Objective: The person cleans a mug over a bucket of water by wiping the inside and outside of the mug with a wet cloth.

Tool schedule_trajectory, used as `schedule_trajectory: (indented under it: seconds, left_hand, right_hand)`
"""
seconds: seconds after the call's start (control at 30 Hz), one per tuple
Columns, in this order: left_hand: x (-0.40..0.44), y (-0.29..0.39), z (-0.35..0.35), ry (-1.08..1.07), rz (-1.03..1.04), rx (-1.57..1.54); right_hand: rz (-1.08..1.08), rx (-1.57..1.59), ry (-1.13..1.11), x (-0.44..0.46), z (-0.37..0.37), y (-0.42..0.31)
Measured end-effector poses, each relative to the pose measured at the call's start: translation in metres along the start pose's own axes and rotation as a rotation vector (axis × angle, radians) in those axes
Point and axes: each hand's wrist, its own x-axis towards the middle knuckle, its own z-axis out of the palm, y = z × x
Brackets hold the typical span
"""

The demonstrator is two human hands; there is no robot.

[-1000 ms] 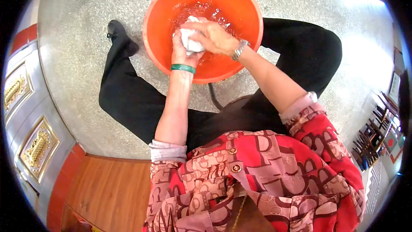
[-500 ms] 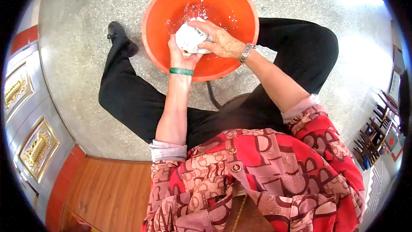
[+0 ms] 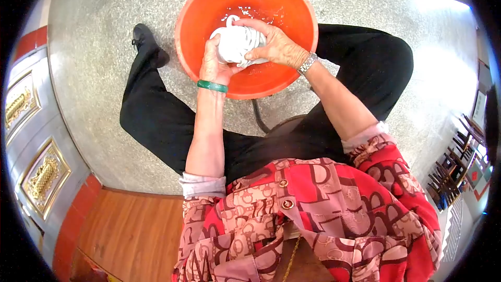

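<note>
An orange plastic basin (image 3: 197, 13) stands between my knees with clear, rippling water in it. Over the water I hold a wet white object (image 3: 233, 44), smooth and rounded at its left, with ridges or strands at its right and a small loop at the top. Its exact kind is unclear. My left hand (image 3: 214, 65), below a green bangle, cups it from the left and underneath. From the right, my right hand (image 3: 279, 47), with a metal watch at the wrist, curls fingers and thumb around it. Both palms are partly hidden.
My bent legs in black trousers (image 3: 162, 120) flank the basin on a speckled grey floor (image 3: 94, 73). A dark curved tube (image 3: 257, 115) lies below the basin. Wooden boards (image 3: 125, 230) and gold-ornamented panels (image 3: 44, 177) are at left; dark wooden furniture (image 3: 449, 177) stands far right.
The white object has been turned in my hands, so its ridged side and loop now show and an orange-yellow spot no longer does. Both hands have shifted slightly.
</note>
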Motion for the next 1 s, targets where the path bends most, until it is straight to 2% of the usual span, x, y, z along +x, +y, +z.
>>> schedule_trajectory:
  seconds: [0.07,0.13,0.23,0.33,0.4,0.43,0.5,0.53,0.6,0.67,0.73,0.87,0.93,1.0]
  left_hand:
    - [0.004,-0.002,0.0,-0.034,0.029,-0.021]
    - [0.006,-0.005,0.004,-0.115,0.018,-0.201]
    - [0.003,-0.004,0.006,-0.113,-0.104,-0.152]
    - [-0.003,-0.009,0.014,-0.089,-0.12,-0.204]
    - [0.002,-0.014,0.009,-0.078,-0.139,-0.209]
    - [0.004,-0.016,0.006,-0.067,-0.159,-0.213]
    - [0.006,-0.014,0.004,-0.044,-0.173,-0.213]
    - [0.006,-0.013,0.005,-0.018,-0.186,-0.218]
    - [0.003,-0.011,0.006,0.001,-0.182,-0.232]
    - [0.001,-0.008,0.009,0.017,-0.178,-0.247]
    - [0.002,-0.007,0.012,-0.028,-0.149,-0.203]
    - [0.004,-0.016,0.008,0.003,-0.162,-0.176]
    - [0.004,-0.016,0.007,-0.037,-0.147,-0.225]
    - [0.006,-0.016,0.004,-0.033,-0.143,-0.214]
  right_hand:
    - [-0.077,-0.259,0.08,-0.002,0.006,-0.003]
    - [-0.084,-0.335,0.116,0.0,0.006,-0.004]
    - [-0.078,-0.486,0.187,0.005,0.01,-0.011]
    - [-0.091,-0.59,0.305,0.009,0.013,-0.009]
    - [0.038,-0.703,0.33,0.009,0.014,-0.013]
    - [0.039,-0.699,0.335,0.01,0.013,-0.007]
    - [0.033,-0.231,0.235,0.013,0.004,0.013]
    - [0.033,-0.231,0.237,0.011,0.0,0.016]
    - [0.071,0.087,0.063,0.008,-0.007,0.021]
    - [0.073,0.019,0.042,0.002,-0.004,0.012]
    - [-0.133,-0.462,0.137,0.002,0.003,0.008]
    - [-0.046,-0.54,0.257,0.008,0.015,-0.001]
    - [-0.076,-0.539,0.296,0.01,0.015,0.004]
    - [-0.016,-0.213,0.288,0.016,0.01,0.017]
